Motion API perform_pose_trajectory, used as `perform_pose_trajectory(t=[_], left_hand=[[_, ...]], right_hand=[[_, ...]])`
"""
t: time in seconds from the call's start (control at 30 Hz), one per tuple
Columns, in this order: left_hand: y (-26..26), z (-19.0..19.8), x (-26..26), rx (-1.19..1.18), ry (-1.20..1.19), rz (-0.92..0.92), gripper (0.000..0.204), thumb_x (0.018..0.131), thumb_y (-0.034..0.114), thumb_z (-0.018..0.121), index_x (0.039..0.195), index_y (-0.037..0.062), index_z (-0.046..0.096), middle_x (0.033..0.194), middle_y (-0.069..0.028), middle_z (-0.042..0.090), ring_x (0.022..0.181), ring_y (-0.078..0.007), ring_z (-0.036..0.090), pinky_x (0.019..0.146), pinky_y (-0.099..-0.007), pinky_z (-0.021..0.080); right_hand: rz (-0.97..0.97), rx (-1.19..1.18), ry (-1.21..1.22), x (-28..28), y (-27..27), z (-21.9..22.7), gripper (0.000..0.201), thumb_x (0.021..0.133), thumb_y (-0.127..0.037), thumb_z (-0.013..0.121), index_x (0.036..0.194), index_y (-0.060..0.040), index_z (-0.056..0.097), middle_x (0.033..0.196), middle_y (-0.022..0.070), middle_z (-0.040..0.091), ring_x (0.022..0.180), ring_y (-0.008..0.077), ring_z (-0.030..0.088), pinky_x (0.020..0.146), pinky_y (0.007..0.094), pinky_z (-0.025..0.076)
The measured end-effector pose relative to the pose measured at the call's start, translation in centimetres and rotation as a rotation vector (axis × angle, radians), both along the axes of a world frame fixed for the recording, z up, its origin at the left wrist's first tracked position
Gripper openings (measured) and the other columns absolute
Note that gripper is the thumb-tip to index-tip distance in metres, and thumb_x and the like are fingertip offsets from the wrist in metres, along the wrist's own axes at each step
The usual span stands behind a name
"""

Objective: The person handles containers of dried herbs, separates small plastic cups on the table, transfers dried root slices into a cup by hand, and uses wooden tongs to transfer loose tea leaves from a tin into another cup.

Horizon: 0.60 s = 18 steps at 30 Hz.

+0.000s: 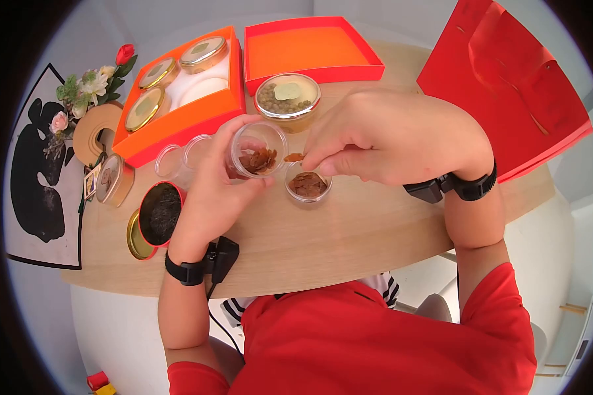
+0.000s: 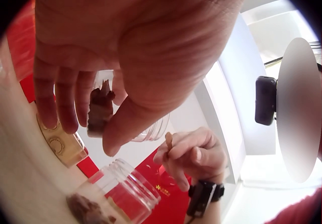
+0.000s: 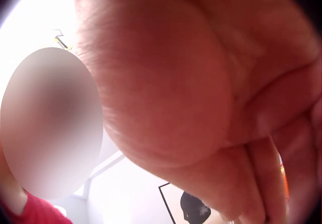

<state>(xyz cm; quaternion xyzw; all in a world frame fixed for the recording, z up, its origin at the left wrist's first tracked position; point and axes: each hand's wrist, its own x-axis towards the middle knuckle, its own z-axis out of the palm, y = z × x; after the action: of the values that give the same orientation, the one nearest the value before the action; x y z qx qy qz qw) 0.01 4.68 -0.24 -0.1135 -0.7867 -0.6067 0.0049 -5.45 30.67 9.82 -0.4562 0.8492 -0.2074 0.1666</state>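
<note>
My left hand (image 1: pixel 207 194) grips a clear jar (image 1: pixel 260 131), its mouth tilted toward the head camera. Brown dried flakes (image 1: pixel 260 160) lie inside it. Between the thumb and fingers of my right hand (image 1: pixel 392 138) is a small brown flake (image 1: pixel 293 157), just right of the held jar's rim. Below, a second clear jar (image 1: pixel 310 202) stands on the table with similar flakes (image 1: pixel 308 184) in it. The left wrist view shows the pinched flake (image 2: pixel 169 141) near the held jar's mouth. In the right wrist view the palm (image 3: pixel 166 83) hides what the fingertips hold.
A lidded jar of small round greenish pieces (image 1: pixel 286 105) stands behind. At the left are an orange box (image 1: pixel 178 135) with several gold-lidded jars, clear empty jars (image 1: pixel 170 160) and a red tin (image 1: pixel 161 214) of dark strands. An orange lid (image 1: pixel 310 49) and red bag (image 1: pixel 501 85) stand farther back.
</note>
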Motion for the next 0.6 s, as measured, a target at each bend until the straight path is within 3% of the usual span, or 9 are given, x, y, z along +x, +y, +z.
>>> perform_pose_trajectory(t=[0.03,0.17,0.6], left_hand=[[0.1,0.1,0.0,0.014,-0.024,0.009,0.081,0.082,-0.016,0.076,0.156,0.0036,0.049,0.138,-0.0083,0.063,0.131,-0.0182,0.062,0.112,-0.0350,0.052],[0.0,0.2,0.0,0.015,-0.031,0.016,0.080,0.082,-0.016,0.076,0.155,0.0023,0.049,0.139,-0.0084,0.062,0.132,-0.0178,0.061,0.112,-0.0350,0.052],[0.1,0.2,0.1,0.036,-0.025,0.015,0.082,0.081,-0.016,0.076,0.156,0.0026,0.048,0.141,-0.0086,0.061,0.134,-0.0180,0.060,0.114,-0.0354,0.051]], right_hand=[[0.005,0.024,0.027,-0.1,0.0,-0.2,0.018,0.097,-0.008,0.072,0.112,-0.0026,0.081,0.096,0.0110,0.079,0.084,0.0288,0.072,0.071,0.0386,0.053],[0.008,0.157,0.123,-0.3,-0.5,-0.3,0.018,0.098,-0.013,0.073,0.110,-0.0053,0.083,0.094,0.0103,0.079,0.084,0.0274,0.073,0.072,0.0386,0.054],[0.021,0.128,0.134,-0.5,-0.7,-1.2,0.015,0.097,-0.012,0.070,0.100,-0.0018,0.080,0.090,0.0131,0.077,0.086,0.0322,0.072,0.077,0.0413,0.055]])
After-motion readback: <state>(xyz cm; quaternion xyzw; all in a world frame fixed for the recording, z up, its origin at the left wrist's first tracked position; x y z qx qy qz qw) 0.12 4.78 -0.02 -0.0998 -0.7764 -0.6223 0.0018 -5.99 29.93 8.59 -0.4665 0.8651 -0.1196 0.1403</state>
